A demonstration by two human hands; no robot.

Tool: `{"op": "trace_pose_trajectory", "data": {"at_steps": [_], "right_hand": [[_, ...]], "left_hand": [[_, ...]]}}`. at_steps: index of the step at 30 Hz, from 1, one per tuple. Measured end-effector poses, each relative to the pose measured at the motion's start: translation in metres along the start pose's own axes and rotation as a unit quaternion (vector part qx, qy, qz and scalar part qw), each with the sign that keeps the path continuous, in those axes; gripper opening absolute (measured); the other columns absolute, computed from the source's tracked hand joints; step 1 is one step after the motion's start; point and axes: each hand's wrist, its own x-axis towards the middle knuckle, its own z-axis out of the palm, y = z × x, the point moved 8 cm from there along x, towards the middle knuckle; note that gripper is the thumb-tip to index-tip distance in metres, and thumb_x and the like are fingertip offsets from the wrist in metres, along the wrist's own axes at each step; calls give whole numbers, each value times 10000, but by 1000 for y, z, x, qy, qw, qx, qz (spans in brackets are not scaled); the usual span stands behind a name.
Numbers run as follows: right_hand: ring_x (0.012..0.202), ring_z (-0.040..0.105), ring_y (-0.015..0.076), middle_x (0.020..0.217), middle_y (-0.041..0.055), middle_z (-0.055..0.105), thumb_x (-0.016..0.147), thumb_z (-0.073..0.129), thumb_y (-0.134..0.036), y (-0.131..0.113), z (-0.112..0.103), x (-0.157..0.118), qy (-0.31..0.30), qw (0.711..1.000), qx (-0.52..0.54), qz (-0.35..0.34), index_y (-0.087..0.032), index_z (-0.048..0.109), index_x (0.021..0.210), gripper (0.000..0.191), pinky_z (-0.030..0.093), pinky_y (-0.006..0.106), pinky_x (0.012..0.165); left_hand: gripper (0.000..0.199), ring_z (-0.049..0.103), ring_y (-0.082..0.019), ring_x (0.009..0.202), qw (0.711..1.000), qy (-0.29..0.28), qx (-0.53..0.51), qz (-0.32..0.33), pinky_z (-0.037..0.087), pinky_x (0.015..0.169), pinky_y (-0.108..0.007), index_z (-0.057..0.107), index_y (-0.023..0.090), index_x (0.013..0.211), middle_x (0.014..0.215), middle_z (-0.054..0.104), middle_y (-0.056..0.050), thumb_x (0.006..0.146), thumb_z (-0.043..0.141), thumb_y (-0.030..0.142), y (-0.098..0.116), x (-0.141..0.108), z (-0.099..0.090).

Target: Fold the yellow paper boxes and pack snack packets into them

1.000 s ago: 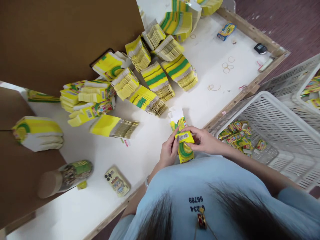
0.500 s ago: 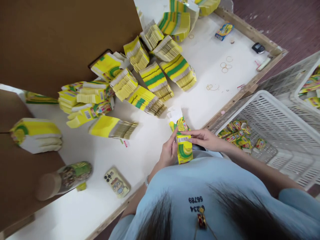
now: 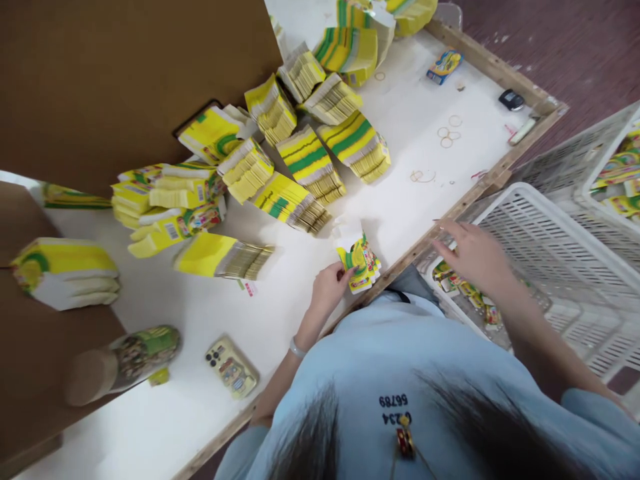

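My left hand (image 3: 327, 290) is at the table's front edge, its thumb and fingers closed on a yellow and green printed carton (image 3: 366, 272). A white flap sticks out at the carton's far end; I cannot tell whether it is one carton or several stacked. To the right, my right hand (image 3: 473, 257) hovers above a white slatted plastic basket (image 3: 540, 227), fingers and thumb apart, nothing visible in them. Inside that basket lie small printed packs (image 3: 470, 290), partly hidden by the hand and forearm.
Bundles of flat yellow cartons (image 3: 310, 160) lie across the white table (image 3: 280, 300). A phone (image 3: 231, 367) and a jar (image 3: 145, 357) are at the left, beside brown cardboard (image 3: 125, 80). Rubber bands (image 3: 447, 137) and a small blue box (image 3: 445, 67) lie at the right. Another basket (image 3: 595, 170) holds packs.
My right hand has left the carton and moved right, over the basket, opening. The yellow piece with the barcode is gone from between the hands. My left hand stays at the carton on the table.
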Motion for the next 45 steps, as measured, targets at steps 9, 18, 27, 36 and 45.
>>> {"op": "trace_pose_trajectory", "data": {"at_steps": [9, 18, 27, 36, 45], "right_hand": [[669, 653, 190, 783, 19, 665, 1043, 386, -609, -119, 70, 2, 13, 907, 420, 2, -218, 505, 1262, 464, 528, 295, 657], [1460, 488, 284, 1342, 115, 677, 1077, 208, -535, -132, 42, -5, 40, 911, 394, -113, -260, 569, 1424, 571, 188, 583, 1310], [1319, 629, 261, 1213, 97, 752, 1074, 236, -570, -124, 60, -6, 15, 907, 415, -62, -253, 637, 1357, 584, 321, 488, 1291], [815, 724, 200, 901, 39, 744, 983, 586, -553, -106, 73, -18, 42, 857, 512, 48, -250, 553, 1315, 450, 613, 345, 816], [798, 708, 157, 959, 48, 761, 952, 662, -506, -103, 74, -24, -59, 832, 551, -35, -226, 721, 1083, 314, 593, 277, 716]], "left_hand": [[377, 561, -189, 735, 990, 11, -28, 137, 473, 728, -323, 539, 227, 685, 756, 585, -41, 967, 593, 472, 53, -29, -14], [789, 376, -354, 1539, 930, -56, -288, 221, 433, 1194, -532, 186, 290, 1618, 1627, 399, -175, 981, 512, 620, 54, -25, 21], [572, 564, -290, 1401, 939, -13, -337, 73, 420, 1214, -461, 584, 236, 1430, 1453, 630, -129, 980, 557, 587, 35, -30, 14], [665, 709, -258, 1121, 923, 49, -381, 3, 575, 953, -374, 432, 243, 1510, 1272, 720, -126, 975, 548, 620, 24, -35, 15], [530, 641, -118, 679, 892, -56, -447, 25, 527, 694, -256, 409, 252, 1411, 1019, 733, -48, 991, 592, 518, 17, -46, 27]]}}
